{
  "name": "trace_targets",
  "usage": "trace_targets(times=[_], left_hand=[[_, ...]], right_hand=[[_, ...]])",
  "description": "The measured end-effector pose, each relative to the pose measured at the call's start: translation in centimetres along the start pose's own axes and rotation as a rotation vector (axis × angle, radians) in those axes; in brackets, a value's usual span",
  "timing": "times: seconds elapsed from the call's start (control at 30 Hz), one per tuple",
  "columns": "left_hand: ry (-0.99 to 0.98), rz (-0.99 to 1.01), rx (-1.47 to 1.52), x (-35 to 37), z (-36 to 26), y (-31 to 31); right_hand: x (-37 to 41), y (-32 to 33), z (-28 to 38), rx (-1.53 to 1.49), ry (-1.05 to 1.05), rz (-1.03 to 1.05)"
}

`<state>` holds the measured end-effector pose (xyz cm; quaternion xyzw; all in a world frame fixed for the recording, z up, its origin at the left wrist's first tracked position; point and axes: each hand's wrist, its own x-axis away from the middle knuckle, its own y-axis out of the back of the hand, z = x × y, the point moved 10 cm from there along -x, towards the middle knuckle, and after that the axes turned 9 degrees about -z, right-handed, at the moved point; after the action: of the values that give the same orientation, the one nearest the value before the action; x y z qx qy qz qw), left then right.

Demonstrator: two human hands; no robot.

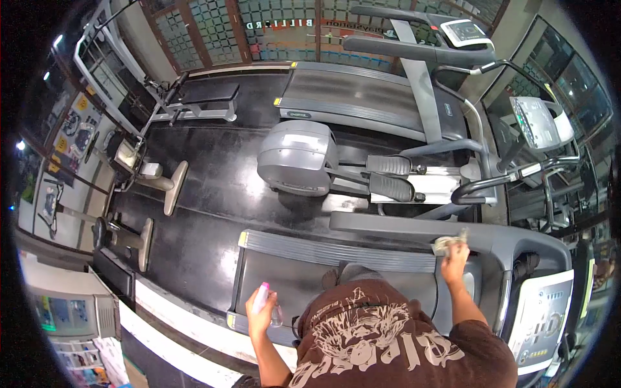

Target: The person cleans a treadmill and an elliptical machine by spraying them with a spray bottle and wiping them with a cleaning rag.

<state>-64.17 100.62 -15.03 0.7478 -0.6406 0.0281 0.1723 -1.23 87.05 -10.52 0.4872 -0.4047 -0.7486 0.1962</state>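
My left hand (pixel 260 318) is wrapped round a small clear spray bottle (pixel 261 299) with a pink top, held over the belt of the treadmill (pixel 278 264) I am standing on. Bunched in my right hand (pixel 457 251) is a pale, crumpled cloth (pixel 445 245). In this view the cloth overlaps the lower edge of the treadmill's grey side handrail (pixel 394 224). To the right, past my right arm, is the treadmill's light console (pixel 542 317). My fingers hide part of both the bottle and the cloth.
An elliptical trainer (pixel 297 155) stands just beyond the handrail, with a second treadmill (pixel 349 94) behind it. A weight bench (pixel 204 97) and exercise bikes (pixel 139 242) are at the left. Glazed doors (pixel 278 45) line the back.
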Motion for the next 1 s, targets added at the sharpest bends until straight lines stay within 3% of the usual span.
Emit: trace_targets(times=[0.07, 0.1, 0.13, 0.2, 0.27, 0.33, 0.37, 0.43, 0.5, 0.53, 0.6, 0.63, 0.73, 0.8, 0.93, 1.0], left_hand=[[-0.009, -0.055, 0.034, 0.0, 0.9, 1.2], [-0.017, -0.052, 0.018, -0.1, 0.4, 1.3], [-0.023, -0.063, -0.003, 0.1, -0.6, 1.3], [-0.051, -0.072, -0.038, -0.6, -3.2, 0.2], [-0.063, -0.06, 0.026, -0.7, -4.4, -0.7], [-0.078, -0.031, 0.039, -1.0, -5.1, -1.5], [-0.062, -0.025, 0.1, -1.1, -4.8, -1.7], [-0.059, 0.009, 0.081, -0.9, -5.4, -2.5], [-0.052, 0.039, 0.068, -0.4, -5.8, -3.0], [-0.048, 0.052, 0.068, -0.2, -5.9, -3.3], [-0.059, 0.06, 0.052, 0.1, -6.0, -3.6], [-0.075, 0.057, 0.036, 0.2, -5.8, -3.6], [-0.071, 0.041, 0.034, 0.5, -4.4, -3.4], [-0.065, 0.037, 0.042, 0.6, -3.5, -3.6], [-0.069, 0.05, 0.038, 0.6, -2.5, -3.8], [-0.031, 0.074, 0.061, 0.5, -2.6, -4.4]], right_hand=[[4.5, -1.0, -7.1, -0.166, -0.468, -0.502], [8.9, -6.9, -14.1, -0.546, -0.842, -0.574], [10.1, -10.2, -13.4, -0.819, -1.134, -0.566], [10.2, -18.2, -4.9, -1.376, -1.708, -0.523], [10.6, -22.3, -0.1, -1.508, -1.725, -0.366], [9.2, -21.3, 8.6, -1.588, -1.775, -0.197], [11.7, -24.2, 11.9, -1.613, -1.925, 0.025], [10.2, -28.2, 20.8, -2.366, -1.351, 0.511], [10.6, -26.8, 28.7, -2.501, -0.864, 0.849], [13.3, -28.7, 30.6, -2.085, -1.263, 0.95], [12.7, -24.5, 33.0, -1.825, -1.737, 0.731], [11.7, -22.4, 32.9, -1.769, -1.845, 0.69], [11.6, -23.1, 25.6, -1.684, -1.87, 0.585], [10.3, -21.7, 20.6, -1.802, -1.776, 0.522], [10.5, -19.0, 4.4, -1.7, -1.889, 0.016], [10.9, -18.3, -5.1, -1.717, -1.8, -0.237]])
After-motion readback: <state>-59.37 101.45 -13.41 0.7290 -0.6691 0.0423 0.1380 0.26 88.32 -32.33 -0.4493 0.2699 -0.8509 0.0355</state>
